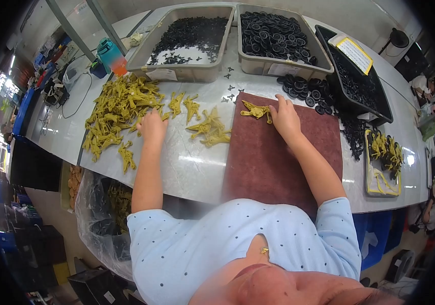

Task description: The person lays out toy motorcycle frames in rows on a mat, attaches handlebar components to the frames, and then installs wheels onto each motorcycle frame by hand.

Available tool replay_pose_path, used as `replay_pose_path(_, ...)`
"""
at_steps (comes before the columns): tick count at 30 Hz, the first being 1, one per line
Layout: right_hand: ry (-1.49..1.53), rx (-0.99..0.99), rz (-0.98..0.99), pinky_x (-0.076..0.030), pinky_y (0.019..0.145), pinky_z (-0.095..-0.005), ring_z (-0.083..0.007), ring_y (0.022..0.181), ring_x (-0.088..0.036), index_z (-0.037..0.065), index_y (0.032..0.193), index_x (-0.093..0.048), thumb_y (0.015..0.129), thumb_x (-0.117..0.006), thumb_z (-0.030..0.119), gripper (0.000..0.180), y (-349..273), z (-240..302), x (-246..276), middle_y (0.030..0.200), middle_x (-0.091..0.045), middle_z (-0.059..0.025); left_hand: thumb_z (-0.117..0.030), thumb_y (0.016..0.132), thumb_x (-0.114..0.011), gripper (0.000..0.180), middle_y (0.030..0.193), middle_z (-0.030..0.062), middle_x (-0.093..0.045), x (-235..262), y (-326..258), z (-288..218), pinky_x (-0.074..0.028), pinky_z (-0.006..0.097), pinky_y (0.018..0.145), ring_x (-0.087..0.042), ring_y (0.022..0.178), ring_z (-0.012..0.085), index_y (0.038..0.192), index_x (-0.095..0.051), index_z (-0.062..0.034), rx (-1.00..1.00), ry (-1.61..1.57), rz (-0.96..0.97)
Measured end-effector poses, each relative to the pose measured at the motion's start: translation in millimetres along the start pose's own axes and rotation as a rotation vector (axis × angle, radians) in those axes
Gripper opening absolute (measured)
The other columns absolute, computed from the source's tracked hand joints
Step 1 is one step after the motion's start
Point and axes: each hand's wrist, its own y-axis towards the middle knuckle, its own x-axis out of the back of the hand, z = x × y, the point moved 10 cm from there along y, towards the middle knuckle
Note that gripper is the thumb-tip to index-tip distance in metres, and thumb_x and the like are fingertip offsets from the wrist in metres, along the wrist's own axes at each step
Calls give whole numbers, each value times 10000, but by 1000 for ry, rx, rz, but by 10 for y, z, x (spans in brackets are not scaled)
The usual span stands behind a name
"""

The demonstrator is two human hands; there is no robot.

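My left hand (152, 125) rests on the grey table at the right edge of a big heap of olive-yellow plastic parts (117, 109), fingers curled over a piece of it. My right hand (284, 118) lies on a dark red mat (278, 152) and pinches one yellow plastic part (256, 110) that lies flat at the mat's far edge. A small group of the same yellow parts (209, 129) sits on the table between my hands.
At the back stand a grey bin of small black pieces (187, 38), a grey bin of black wheels (276, 38) and a black tray (360, 76). Loose black wheels (304, 89) lie beside the mat. A tray of yellow parts (385, 160) is right; a plastic-lined bin (103, 213) stands below left.
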Motion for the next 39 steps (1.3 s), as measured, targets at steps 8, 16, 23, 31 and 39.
replay_pose_path(8, 639, 245, 96, -492, 688, -308, -202, 790, -605, 10, 1050, -609, 878, -586, 119, 205, -262, 912, 228, 904, -620, -110, -116, 724, -734, 491, 993, 109, -627, 578, -299, -245, -453, 379, 809, -599, 900, 262, 1191, -593, -59, -163, -648, -138)
replay_pose_path(16, 1432, 1, 637, -485, 668, -231, -70, 742, -583, 52, 1146, -556, 934, -552, 154, 235, -745, 1453, 277, 830, -590, 0, 19, 628, -737, 510, 994, 102, -616, 1164, -1210, -1438, -506, 302, 714, -603, 852, 215, 1113, -595, -46, -562, -1005, -219)
replay_pose_path(23, 843, 198, 86, -487, 614, -307, -214, 690, -613, 17, 1043, -567, 923, -565, 153, 182, -817, 933, 868, 832, -630, -119, 76, 627, -681, 488, 1007, 87, -613, 1055, -1323, -2001, -509, 275, 679, -604, 813, 199, 1087, -578, -49, -708, -1211, -133)
replay_pose_path(31, 633, -10, -109, -469, 547, -293, -180, 589, -578, 15, 919, -622, 895, -578, 76, 78, -901, 243, 1173, 758, -611, -98, -13, 677, -735, 487, 1026, 75, -617, 751, -1364, -2547, -501, 263, 671, -604, 827, 177, 1136, -580, -61, -724, -1418, 233)
replay_pose_path(39, 540, 208, -191, -486, 597, -311, -253, 698, -602, 8, 917, -620, 878, -581, 51, 69, -1153, 240, 1539, 802, -623, -113, -100, 681, -771, 526, 1045, 89, -591, 882, -1669, -3103, -483, 259, 662, -575, 809, 163, 1158, -564, -19, -1037, -1285, 368)
